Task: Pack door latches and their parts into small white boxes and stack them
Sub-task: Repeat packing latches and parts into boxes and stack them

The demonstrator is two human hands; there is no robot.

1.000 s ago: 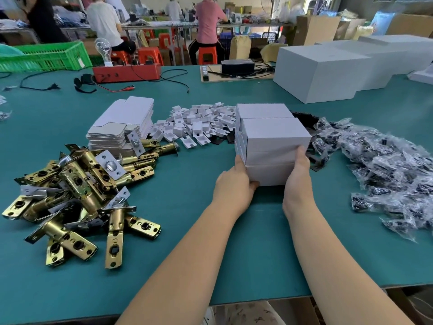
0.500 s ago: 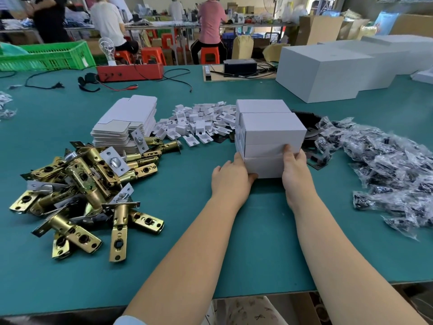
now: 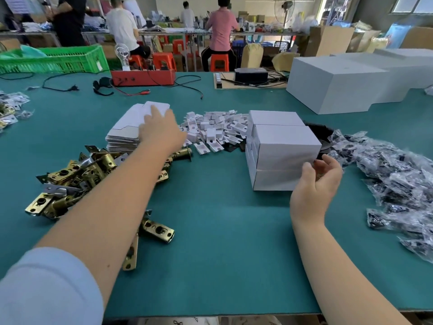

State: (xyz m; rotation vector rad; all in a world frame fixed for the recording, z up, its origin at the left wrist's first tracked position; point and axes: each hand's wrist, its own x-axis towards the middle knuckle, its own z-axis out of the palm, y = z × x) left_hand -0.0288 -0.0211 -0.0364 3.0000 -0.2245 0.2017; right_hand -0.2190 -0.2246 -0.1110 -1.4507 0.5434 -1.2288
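Boxes (image 3: 284, 146), small, white and closed, are sitting stacked in a tight block at the middle of the green surface (image 3: 222, 242); two layers are showing on the near face, with another row just behind, though I cannot count them all from here. To the left, brass latches (image 3: 77, 174) are lying in a loose heap, too tangled to count, with a couple lying apart by the forearm. Beyond the heap a stack of flat blanks (image 3: 127, 130) is resting, and white plastic inserts (image 3: 215, 130) are spread in a pile between the blanks and the boxes. Clear bags (image 3: 393, 174) of dark parts are sprawling along the right side.

The left hand (image 3: 160, 130) is reaching over the blanks, its fingers (image 3: 154, 113) stretched out nearly straight and lying on the top sheet; whether they are pinching it I cannot tell. The right hand (image 3: 316, 184) is hovering at the near right corner of the boxes, fingers loosely curled, the thumb touching the white side and nothing gripped.
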